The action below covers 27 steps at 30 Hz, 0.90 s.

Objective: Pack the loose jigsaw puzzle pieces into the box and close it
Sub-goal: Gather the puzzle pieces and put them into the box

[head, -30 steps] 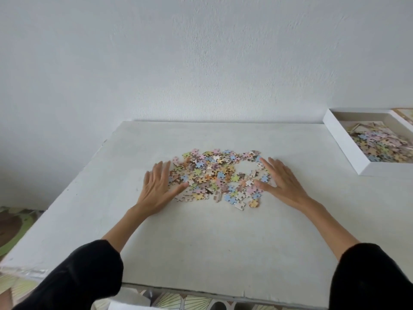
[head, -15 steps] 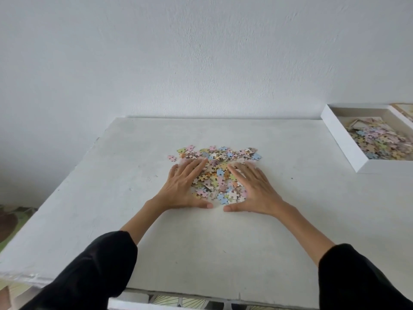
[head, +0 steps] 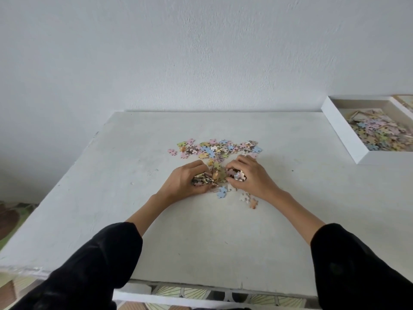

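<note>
Pastel jigsaw pieces [head: 214,148] lie scattered on the white table [head: 201,231] just beyond my hands. My left hand [head: 185,181] and my right hand [head: 251,175] are cupped together, each curled around a bunch of pieces [head: 220,174] gathered between them. A few stray pieces [head: 248,198] lie on the table under and near my right wrist, with a blue one [head: 222,192] between the hands. The open white box [head: 344,130] sits at the far right with many pieces [head: 380,133] inside it.
The table backs onto a plain white wall [head: 201,52]. Its left edge drops to a patterned floor [head: 13,215]. Part of a flat item [head: 405,101] shows behind the box at the right frame edge.
My hands went from flat and apart at the pile's sides, to pressing together over it, to curling shut around a bunch of pieces. Some pieces stayed behind on the far side.
</note>
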Motion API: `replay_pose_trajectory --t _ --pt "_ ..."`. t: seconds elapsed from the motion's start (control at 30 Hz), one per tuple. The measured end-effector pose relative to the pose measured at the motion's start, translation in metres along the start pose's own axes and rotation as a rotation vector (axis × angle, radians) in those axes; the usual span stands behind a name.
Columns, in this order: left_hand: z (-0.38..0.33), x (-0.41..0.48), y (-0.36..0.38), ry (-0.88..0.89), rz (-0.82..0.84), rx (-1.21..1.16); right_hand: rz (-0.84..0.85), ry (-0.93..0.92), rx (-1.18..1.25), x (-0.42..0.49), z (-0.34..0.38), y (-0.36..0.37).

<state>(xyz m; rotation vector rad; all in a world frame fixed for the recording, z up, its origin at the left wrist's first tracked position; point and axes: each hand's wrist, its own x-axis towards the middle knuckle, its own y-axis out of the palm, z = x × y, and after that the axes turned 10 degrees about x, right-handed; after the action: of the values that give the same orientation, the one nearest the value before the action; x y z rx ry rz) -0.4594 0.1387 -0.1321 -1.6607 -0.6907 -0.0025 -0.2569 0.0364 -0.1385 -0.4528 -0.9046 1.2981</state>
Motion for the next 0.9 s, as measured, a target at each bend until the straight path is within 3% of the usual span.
replay_pose_trajectory --t 0.23,0.37,0.57,0.9 --pt "0.000 0.003 -0.005 -0.133 -0.130 -0.264 -0.123 0.075 0.394 0.006 0.000 -0.013" --pt "-0.010 0.016 -0.011 -0.151 -0.165 -0.349 -0.117 0.111 0.428 0.009 -0.003 -0.028" --pt "-0.032 0.046 -0.024 -0.072 -0.236 -0.335 -0.138 -0.016 0.482 0.019 0.000 -0.067" --pt "-0.105 0.126 -0.019 -0.037 -0.277 -0.377 -0.223 -0.091 0.514 0.011 -0.033 -0.176"
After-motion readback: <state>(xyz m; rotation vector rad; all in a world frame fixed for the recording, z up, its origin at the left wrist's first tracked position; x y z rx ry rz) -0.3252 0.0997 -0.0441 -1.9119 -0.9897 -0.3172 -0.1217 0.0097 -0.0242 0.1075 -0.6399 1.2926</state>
